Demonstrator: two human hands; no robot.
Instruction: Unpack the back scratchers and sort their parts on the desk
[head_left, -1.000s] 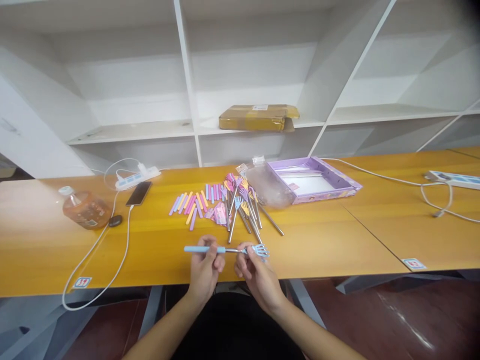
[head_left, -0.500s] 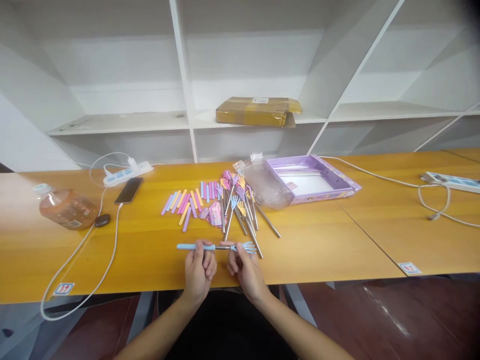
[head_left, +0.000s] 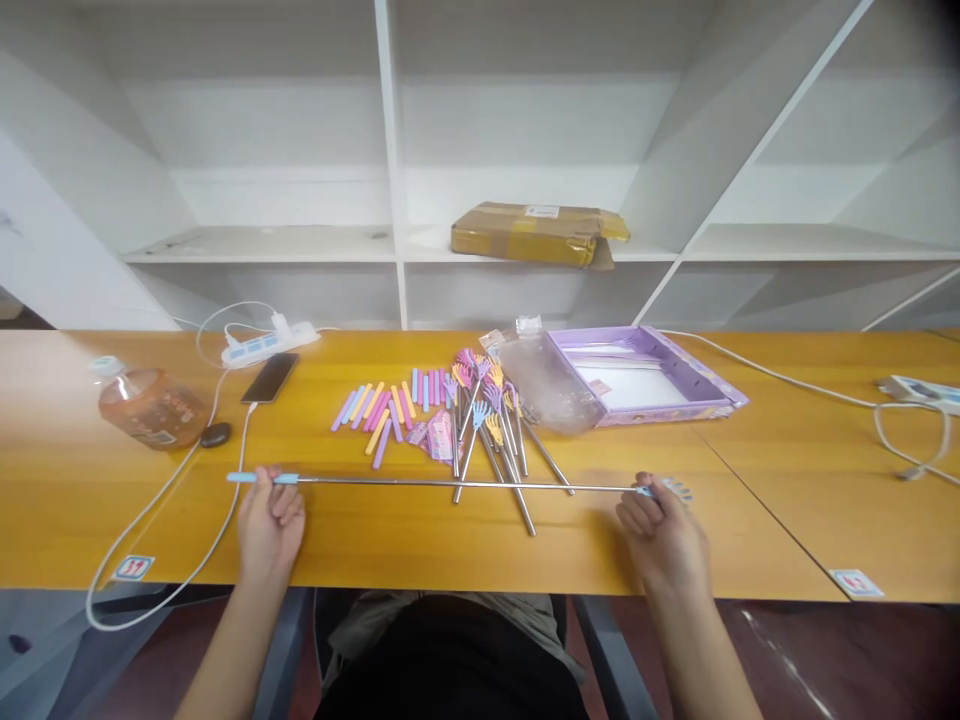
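A telescopic back scratcher (head_left: 420, 483) is stretched out level between my hands, its thin metal rod pulled long. My left hand (head_left: 271, 520) is closed round its light blue handle. At the other end my right hand (head_left: 664, 530) grips it by the blue hand-shaped head, whose fingers stick out past my own. Behind the rod lies a heap of metal rods with coloured hand-shaped heads (head_left: 480, 410). To its left are several pastel handles (head_left: 375, 405) in purple, yellow, pink and blue, with small pink cards (head_left: 440, 437) beside them.
A purple open box (head_left: 645, 408) and a clear plastic bag (head_left: 547, 385) lie right of the heap. On the left are a bottle (head_left: 150, 405), a phone (head_left: 270, 378), a power strip (head_left: 270, 343) and a white cable. A taped carton (head_left: 536, 235) sits on the shelf.
My hands have moved far apart, left and right, and the back scratcher has gone from short to fully drawn out. The whole view has shifted slightly.
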